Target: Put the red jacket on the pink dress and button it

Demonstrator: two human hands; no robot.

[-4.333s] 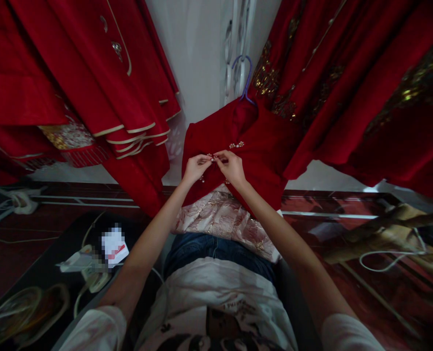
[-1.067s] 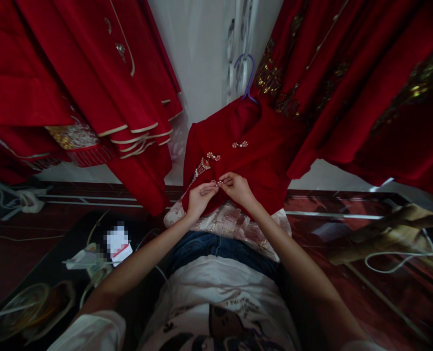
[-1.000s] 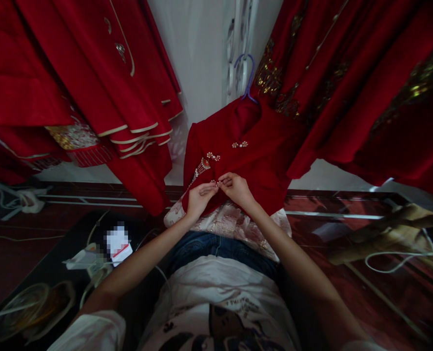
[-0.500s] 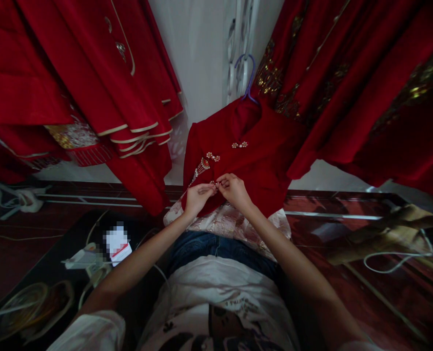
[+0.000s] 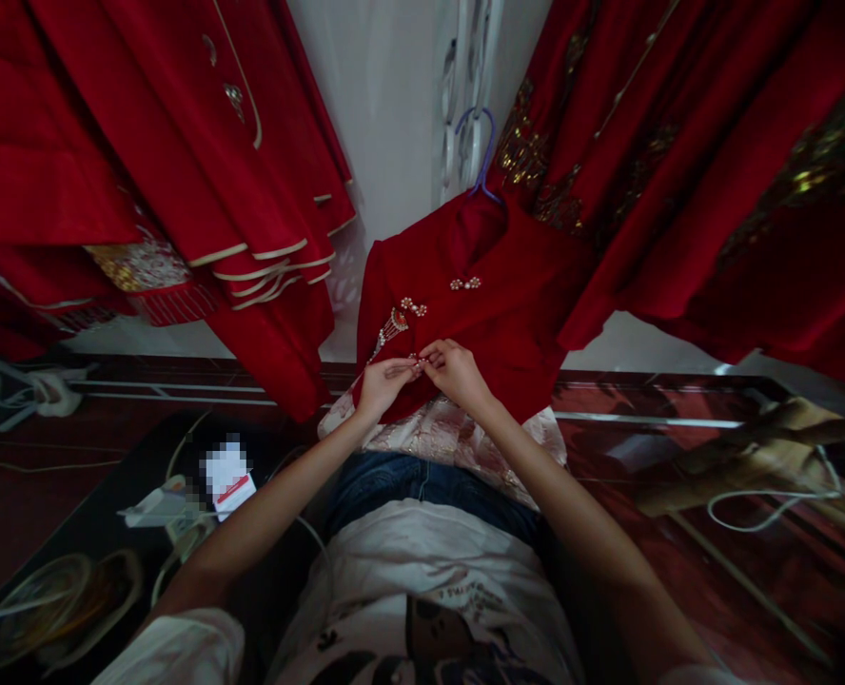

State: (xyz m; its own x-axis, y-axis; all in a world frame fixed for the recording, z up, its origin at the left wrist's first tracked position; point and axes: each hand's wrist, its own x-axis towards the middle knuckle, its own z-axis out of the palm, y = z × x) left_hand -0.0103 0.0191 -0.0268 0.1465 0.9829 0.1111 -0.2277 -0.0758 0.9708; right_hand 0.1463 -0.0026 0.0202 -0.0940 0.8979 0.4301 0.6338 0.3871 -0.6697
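A red jacket hangs on a purple hanger, its lower part over my lap. Pearl-like beaded fasteners and a beaded tassel ornament decorate its front. At the lowest beaded fastener, my left hand pinches one side with its fingertips. My right hand has its thumb and fingers closed on the other side, the two sets of fingertips nearly touching. The fingers hide most of that fastener. Pale patterned cloth lies beneath the jacket's hem.
Red garments hang at left, and more with gold decoration at right. Low at left, a black surface holds a power strip, a small white-and-red box and a round clear container. Wooden pieces lie at right.
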